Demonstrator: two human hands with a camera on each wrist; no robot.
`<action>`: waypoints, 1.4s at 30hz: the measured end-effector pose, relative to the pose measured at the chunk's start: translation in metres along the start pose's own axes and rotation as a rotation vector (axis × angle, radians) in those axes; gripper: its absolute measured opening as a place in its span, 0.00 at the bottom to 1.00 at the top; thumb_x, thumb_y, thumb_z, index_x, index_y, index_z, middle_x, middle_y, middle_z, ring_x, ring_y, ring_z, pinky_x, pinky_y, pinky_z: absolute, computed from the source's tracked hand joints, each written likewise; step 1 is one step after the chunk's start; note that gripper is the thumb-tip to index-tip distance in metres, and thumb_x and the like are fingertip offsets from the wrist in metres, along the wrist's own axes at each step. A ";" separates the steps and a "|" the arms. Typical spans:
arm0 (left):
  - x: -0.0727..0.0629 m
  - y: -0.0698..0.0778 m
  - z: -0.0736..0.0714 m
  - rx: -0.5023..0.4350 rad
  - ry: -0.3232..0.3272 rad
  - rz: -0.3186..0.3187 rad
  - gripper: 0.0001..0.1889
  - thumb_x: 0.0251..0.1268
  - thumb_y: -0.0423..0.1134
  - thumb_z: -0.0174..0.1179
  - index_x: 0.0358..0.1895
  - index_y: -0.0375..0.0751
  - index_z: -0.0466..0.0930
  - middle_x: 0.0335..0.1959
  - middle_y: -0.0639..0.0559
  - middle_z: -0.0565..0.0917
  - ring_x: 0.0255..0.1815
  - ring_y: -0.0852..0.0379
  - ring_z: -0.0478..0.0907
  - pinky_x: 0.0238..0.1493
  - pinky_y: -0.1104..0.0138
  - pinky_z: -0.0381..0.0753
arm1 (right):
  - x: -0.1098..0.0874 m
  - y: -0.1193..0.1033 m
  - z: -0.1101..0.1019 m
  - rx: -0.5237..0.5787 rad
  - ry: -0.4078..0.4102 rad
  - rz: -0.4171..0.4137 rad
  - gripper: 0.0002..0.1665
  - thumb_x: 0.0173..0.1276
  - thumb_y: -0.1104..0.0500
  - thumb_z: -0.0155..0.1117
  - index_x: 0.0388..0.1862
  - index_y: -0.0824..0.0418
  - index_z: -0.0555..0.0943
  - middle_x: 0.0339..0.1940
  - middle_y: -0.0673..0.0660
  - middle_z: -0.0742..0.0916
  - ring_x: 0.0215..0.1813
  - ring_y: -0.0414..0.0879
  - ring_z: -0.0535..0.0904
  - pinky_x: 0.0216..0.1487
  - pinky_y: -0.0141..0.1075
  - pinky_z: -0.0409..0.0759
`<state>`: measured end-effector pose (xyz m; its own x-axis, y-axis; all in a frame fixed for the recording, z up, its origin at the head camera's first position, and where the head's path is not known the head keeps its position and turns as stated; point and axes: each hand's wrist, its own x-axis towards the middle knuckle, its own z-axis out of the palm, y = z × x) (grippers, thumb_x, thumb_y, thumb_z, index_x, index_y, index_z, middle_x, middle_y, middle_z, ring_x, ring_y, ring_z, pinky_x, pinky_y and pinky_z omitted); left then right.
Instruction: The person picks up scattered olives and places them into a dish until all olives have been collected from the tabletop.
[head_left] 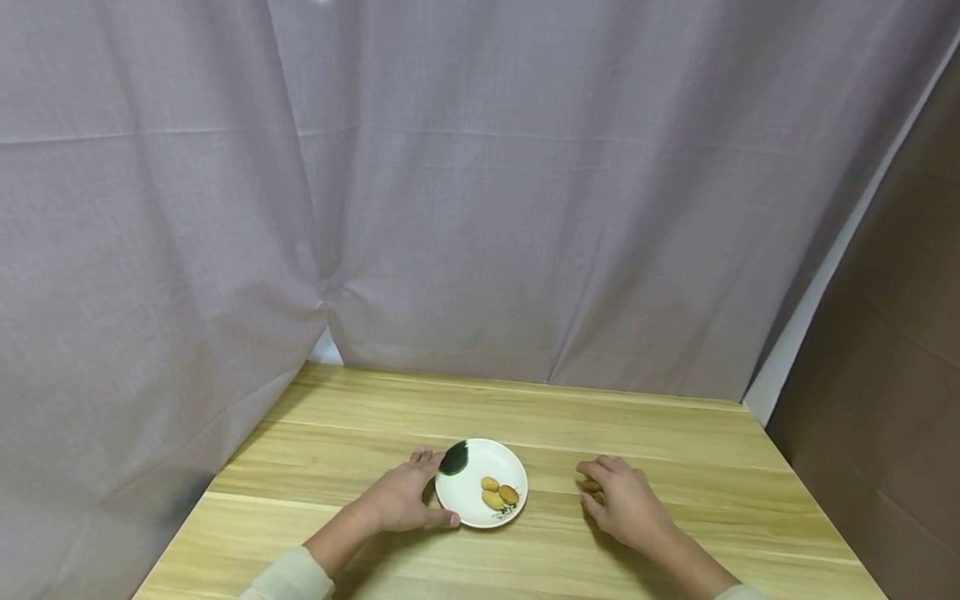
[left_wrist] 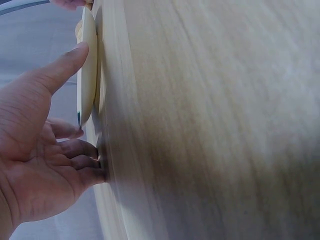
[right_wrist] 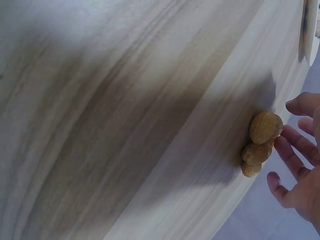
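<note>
A small white plate (head_left: 467, 505) with a dark green patch on its rim lies on the table, bearing three yellow-brown, nut-like oval pieces (head_left: 492, 500). My left hand (head_left: 405, 497) holds the plate's left side, thumb at the near rim and index fingertip farther along it. Its other fingertips reach down to the tabletop in the left wrist view. To the right of the plate, my right hand (head_left: 626, 504) bends over a small cluster of similar brown pieces (right_wrist: 262, 127). Fingertips are right at the cluster's far side, with the thumb apart from it.
The wooden table (head_left: 360, 425) has light grain and a back edge along a grey curtain (head_left: 480, 250). Another curtain hangs at the left, and a brown panel (head_left: 885, 375) stands at the right.
</note>
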<state>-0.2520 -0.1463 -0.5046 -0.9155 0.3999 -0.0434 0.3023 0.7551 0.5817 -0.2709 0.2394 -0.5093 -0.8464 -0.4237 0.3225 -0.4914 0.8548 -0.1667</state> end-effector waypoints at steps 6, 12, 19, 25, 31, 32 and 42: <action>0.001 -0.001 0.002 -0.004 -0.005 0.004 0.60 0.62 0.63 0.80 0.88 0.34 0.59 0.86 0.25 0.63 0.90 0.25 0.56 0.88 0.32 0.60 | -0.001 0.000 0.001 -0.031 -0.019 0.030 0.23 0.63 0.63 0.84 0.57 0.58 0.89 0.51 0.57 0.93 0.54 0.57 0.90 0.53 0.70 0.88; 0.001 -0.001 0.004 -0.006 -0.006 0.007 0.60 0.61 0.64 0.80 0.88 0.36 0.60 0.86 0.25 0.63 0.90 0.25 0.56 0.87 0.32 0.60 | -0.002 -0.002 0.003 -0.041 -0.017 0.049 0.22 0.63 0.64 0.84 0.56 0.58 0.89 0.50 0.57 0.92 0.52 0.56 0.89 0.53 0.70 0.89; -0.001 -0.001 0.005 -0.007 -0.005 0.010 0.61 0.61 0.64 0.80 0.88 0.35 0.59 0.86 0.24 0.63 0.89 0.25 0.57 0.87 0.31 0.61 | -0.002 -0.003 0.007 -0.030 -0.008 0.048 0.24 0.59 0.68 0.85 0.54 0.60 0.89 0.46 0.56 0.91 0.48 0.54 0.87 0.45 0.59 0.91; -0.001 -0.001 0.006 -0.003 -0.009 0.002 0.60 0.61 0.64 0.80 0.88 0.36 0.60 0.86 0.24 0.63 0.90 0.25 0.57 0.87 0.31 0.61 | -0.002 -0.004 0.008 -0.057 0.014 0.037 0.26 0.53 0.70 0.87 0.51 0.58 0.89 0.44 0.54 0.91 0.45 0.52 0.87 0.44 0.56 0.90; -0.001 -0.001 0.005 -0.002 -0.006 0.003 0.60 0.61 0.64 0.80 0.88 0.35 0.60 0.86 0.23 0.62 0.89 0.24 0.57 0.86 0.30 0.61 | -0.002 -0.005 0.011 -0.069 0.061 0.007 0.25 0.53 0.69 0.88 0.50 0.57 0.89 0.42 0.54 0.91 0.44 0.52 0.87 0.45 0.58 0.91; -0.001 -0.001 0.005 -0.002 -0.006 0.002 0.60 0.61 0.64 0.80 0.88 0.35 0.60 0.86 0.22 0.62 0.89 0.24 0.57 0.86 0.30 0.61 | -0.002 -0.005 0.011 -0.068 0.071 0.001 0.25 0.54 0.69 0.88 0.50 0.57 0.90 0.42 0.54 0.91 0.44 0.52 0.87 0.45 0.57 0.91; 0.002 -0.004 0.002 0.004 0.002 0.005 0.61 0.61 0.64 0.80 0.89 0.38 0.59 0.86 0.22 0.61 0.90 0.24 0.56 0.87 0.31 0.61 | 0.007 -0.009 0.011 -0.037 0.154 -0.056 0.22 0.57 0.68 0.87 0.50 0.57 0.90 0.41 0.52 0.91 0.39 0.44 0.85 0.39 0.48 0.89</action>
<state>-0.2543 -0.1474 -0.5082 -0.9147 0.4023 -0.0390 0.3075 0.7553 0.5788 -0.2746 0.2254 -0.5154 -0.7751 -0.4223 0.4699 -0.5264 0.8430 -0.1108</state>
